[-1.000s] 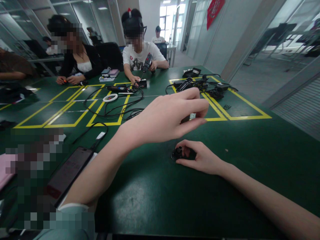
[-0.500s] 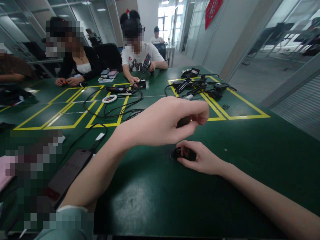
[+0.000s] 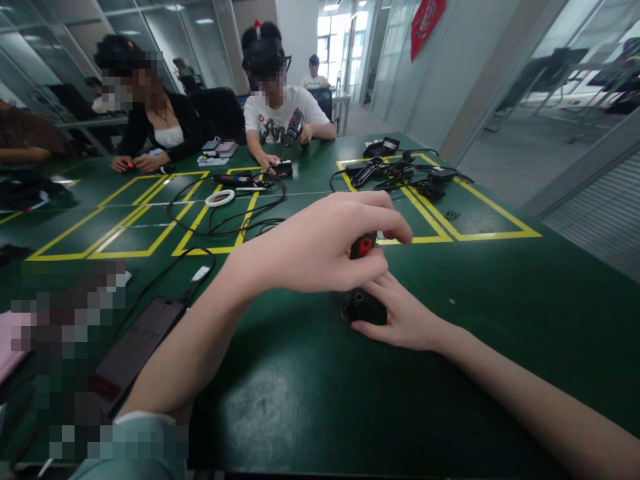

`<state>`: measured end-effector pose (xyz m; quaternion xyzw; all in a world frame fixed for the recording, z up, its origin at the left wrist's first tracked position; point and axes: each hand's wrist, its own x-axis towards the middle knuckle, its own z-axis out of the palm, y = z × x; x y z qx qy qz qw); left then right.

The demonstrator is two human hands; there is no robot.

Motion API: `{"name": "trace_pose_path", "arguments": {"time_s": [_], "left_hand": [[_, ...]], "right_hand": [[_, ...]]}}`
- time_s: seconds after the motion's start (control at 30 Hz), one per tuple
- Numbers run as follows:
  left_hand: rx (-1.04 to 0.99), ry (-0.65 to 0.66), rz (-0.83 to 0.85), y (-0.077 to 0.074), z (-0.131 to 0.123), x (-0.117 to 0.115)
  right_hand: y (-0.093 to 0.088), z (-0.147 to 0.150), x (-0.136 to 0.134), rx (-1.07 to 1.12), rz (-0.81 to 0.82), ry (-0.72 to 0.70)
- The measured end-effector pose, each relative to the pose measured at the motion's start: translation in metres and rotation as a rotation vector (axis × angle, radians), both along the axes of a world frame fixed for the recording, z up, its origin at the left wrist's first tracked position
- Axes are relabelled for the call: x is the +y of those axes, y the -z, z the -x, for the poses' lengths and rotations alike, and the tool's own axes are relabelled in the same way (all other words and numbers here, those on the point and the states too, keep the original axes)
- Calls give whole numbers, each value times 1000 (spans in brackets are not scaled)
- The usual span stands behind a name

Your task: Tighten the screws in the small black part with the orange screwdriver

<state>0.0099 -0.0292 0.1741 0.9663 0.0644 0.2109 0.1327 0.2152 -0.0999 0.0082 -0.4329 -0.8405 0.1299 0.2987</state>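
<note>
My left hand (image 3: pixel 320 247) is raised over the table, its fingers curled around a black tool with a red patch (image 3: pixel 364 247). Most of that tool is hidden by the hand, so its exact kind does not show. Below, my right hand (image 3: pixel 405 313) rests at the tabletop with thumb and fingers about a small black part (image 3: pixel 367 312). A short hollow post stands up at the part's left side. The right fingertips reach under the left hand and are partly hidden there.
Across the green table (image 3: pixel 280 413) a co-worker holds a power drill (image 3: pixel 294 128). Black cables and devices (image 3: pixel 390 170) lie inside yellow tape outlines. A phone (image 3: pixel 140 347) with a cable lies left of my left forearm, and a white ring (image 3: pixel 220 198) lies farther back.
My left fingers have loosened and shifted, showing more of the tool's red patch. My right fingers have straightened and moved up beneath the left hand. The black part stays in place.
</note>
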Motion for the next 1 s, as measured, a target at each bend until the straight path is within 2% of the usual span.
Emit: {"name": "trace_pose_path", "arguments": {"time_s": [0.2,0.4,0.6,0.8,1.0], "left_hand": [[6,0,65,4,-3,2],[27,32,33,4,0,3],[12,11,-7,5,-1,5],[12,2,29,6,-1,4],[47,0,-5,4,0,3]], "right_hand": [[6,5,6,-134,75,18],[-4,0,0,-73,165,-101],[-4,-5,-3,37,207,-187],[-3,-6,-3,97,163,-106],[-9,-1,-2,119,101,-73]]}}
